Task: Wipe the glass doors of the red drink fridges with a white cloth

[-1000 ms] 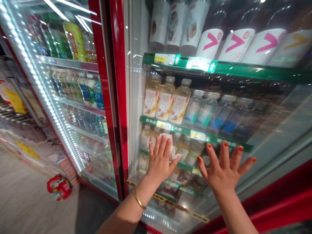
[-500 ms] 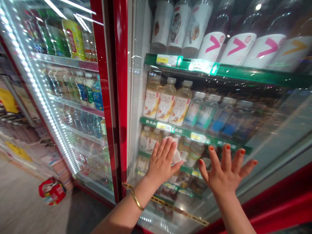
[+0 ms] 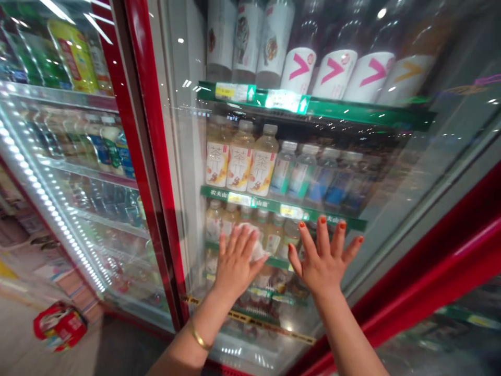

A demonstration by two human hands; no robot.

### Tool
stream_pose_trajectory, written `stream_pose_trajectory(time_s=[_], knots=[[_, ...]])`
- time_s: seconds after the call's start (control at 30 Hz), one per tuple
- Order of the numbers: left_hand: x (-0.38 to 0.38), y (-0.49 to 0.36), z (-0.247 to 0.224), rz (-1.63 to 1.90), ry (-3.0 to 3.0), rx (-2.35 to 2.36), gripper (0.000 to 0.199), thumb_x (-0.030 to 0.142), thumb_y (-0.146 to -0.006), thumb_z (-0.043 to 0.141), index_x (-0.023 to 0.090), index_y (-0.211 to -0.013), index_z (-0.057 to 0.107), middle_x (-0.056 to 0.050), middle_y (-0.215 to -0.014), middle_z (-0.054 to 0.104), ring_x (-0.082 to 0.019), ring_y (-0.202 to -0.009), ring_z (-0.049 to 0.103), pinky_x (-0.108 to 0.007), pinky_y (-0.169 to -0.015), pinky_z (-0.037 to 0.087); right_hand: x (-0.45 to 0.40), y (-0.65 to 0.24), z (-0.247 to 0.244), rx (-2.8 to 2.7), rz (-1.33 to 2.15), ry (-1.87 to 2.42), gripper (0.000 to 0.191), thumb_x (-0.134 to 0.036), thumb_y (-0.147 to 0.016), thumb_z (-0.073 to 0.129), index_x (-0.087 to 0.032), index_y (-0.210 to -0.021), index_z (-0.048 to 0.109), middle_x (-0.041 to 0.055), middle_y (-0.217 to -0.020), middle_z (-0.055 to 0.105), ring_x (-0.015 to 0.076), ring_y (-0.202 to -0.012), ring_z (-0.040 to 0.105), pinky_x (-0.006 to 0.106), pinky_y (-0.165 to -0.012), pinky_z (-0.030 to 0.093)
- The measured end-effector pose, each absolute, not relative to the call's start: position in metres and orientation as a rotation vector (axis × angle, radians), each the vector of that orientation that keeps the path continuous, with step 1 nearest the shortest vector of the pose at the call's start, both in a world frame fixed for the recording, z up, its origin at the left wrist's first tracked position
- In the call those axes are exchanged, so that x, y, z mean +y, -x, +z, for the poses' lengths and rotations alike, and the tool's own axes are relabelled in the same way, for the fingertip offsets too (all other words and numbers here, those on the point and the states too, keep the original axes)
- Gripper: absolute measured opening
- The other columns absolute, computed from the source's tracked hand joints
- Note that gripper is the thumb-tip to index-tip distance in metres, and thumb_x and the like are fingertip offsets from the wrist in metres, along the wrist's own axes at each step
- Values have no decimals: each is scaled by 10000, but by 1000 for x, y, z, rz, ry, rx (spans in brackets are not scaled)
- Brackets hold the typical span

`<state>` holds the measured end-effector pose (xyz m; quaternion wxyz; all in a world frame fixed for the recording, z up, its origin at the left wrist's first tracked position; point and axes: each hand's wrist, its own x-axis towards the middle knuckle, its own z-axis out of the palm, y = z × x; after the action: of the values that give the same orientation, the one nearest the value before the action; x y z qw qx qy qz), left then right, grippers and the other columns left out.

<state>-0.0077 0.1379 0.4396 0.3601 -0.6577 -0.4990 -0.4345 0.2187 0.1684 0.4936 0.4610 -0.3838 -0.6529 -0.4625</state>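
Note:
My left hand (image 3: 235, 261), with a gold bangle (image 3: 201, 334) on the wrist, lies flat over a crumpled white tissue (image 3: 257, 249) against the glass door (image 3: 391, 172) of a drinks fridge. Part of the tissue shows beside the fingers; the rest is hidden beneath them. My right hand (image 3: 323, 261), its nails orange-red, is spread wide with nothing in it. Its palm faces the same glass, and whether it touches is unclear. Behind the pane, around hand height, stand tea bottles (image 3: 262, 167) and smaller drink bottles (image 3: 303, 172).
Red frames (image 3: 438, 261) border the door on both sides. To the left stands another lit fridge (image 3: 90, 172) with several shelves of bottles. A red package (image 3: 60, 325) sits on the floor at lower left. Large bottles (image 3: 332, 73) line the upper shelf.
The view has turned to the right, so both fridges and both hands appear further left. More of the right red frame shows. Against the shelves, the hands have hardly shifted.

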Motion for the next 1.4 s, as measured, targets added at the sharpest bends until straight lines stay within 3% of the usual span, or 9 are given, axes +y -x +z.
stream_pose_trajectory(time_s=[0.13, 0.23, 0.4, 0.47, 0.67, 0.77, 0.9, 1.13, 1.4], knots=[[144, 34, 442, -1330, 1483, -1554, 943, 502, -1116, 508, 161, -1798, -47, -245, -1865, 30, -408, -1747, -62, -755, -1378, 12, 166, -214, 497, -1592, -1132, 914, 843, -484, -991, 708, -372, -1747, 353, 38, -1849, 305, 371, -1742, 203, 702, -1403, 84], [154, 12, 491, -1472, 1476, -1522, 951, 480, -1112, 515, 194, -1796, -81, -184, -1873, -85, -398, -1740, -128, -734, -1388, -11, 165, -213, 498, -1588, -1127, 941, 835, -485, -986, 711, -394, -1740, 364, 41, -1806, 403, 375, -1739, 213, 726, -1393, 100], [150, -27, 484, -1158, 1767, -1156, 786, 370, -1117, 512, 339, -1805, 133, -33, -1832, 350, -235, -1765, 23, -556, -1439, -55, 163, -214, 500, -1610, -1096, 925, 817, -440, -1001, 673, -376, -1747, 348, 29, -1796, 424, 334, -1756, 147, 696, -1408, 57], [145, -13, 460, -1096, 1784, -1181, 768, 365, -1108, 535, 361, -1797, 194, -42, -1786, 443, -253, -1762, 73, -569, -1441, -26, 162, -213, 502, -1623, -1080, 919, 823, -426, -994, 681, -367, -1747, 352, 28, -1774, 461, 327, -1759, 137, 686, -1413, 37], [154, -5, 500, -1353, 1619, -1334, 871, 411, -1085, 583, 237, -1809, 131, -142, -1883, 126, -381, -1756, -38, -709, -1399, -18, 156, -212, 509, -1652, -1033, 919, 793, -448, -1022, 660, -361, -1747, 352, 4, -1780, 448, 291, -1767, 59, 626, -1426, -31], [154, -39, 518, -1221, 1782, -1168, 767, 338, -1106, 505, 308, -1801, 184, -47, -1858, 280, -275, -1767, -3, -608, -1427, -59, 151, -221, 508, -1709, -964, 936, 815, -442, -1030, 649, -316, -1764, 318, 41, -1773, 463, 270, -1768, 67, 603, -1430, -19], [144, -38, 480, -1013, 1880, -1075, 730, 324, -1098, 536, 376, -1778, 273, 1, -1727, 536, -202, -1760, 99, -518, -1443, -54, 145, -244, 505, -1751, -936, 962, 817, -416, -1034, 669, -321, -1764, 316, 55, -1765, 475, 279, -1758, 155, 616, -1424, -22], [153, -46, 521, -1202, 1649, -1201, 899, 379, -1061, 633, 284, -1809, 143, -98, -1868, 246, -313, -1762, -77, -640, -1415, -75, 136, -271, 517, -1743, -852, 841, 914, -292, -1015, 663, -299, -1795, 187, 59, -1878, 167, 314, -1756, 138, 596, -1421, 190], [144, -83, 470, -952, 1899, -1063, 737, 416, -1004, 709, 421, -1698, 460, 25, -1698, 574, -227, -1773, -2, -552, -1426, -106, 142, -283, 508, -1685, -808, 933, 865, -262, -1044, 604, -299, -1796, 179, 69, -1872, 185, 329, -1756, 136, 639, -1411, 182]])
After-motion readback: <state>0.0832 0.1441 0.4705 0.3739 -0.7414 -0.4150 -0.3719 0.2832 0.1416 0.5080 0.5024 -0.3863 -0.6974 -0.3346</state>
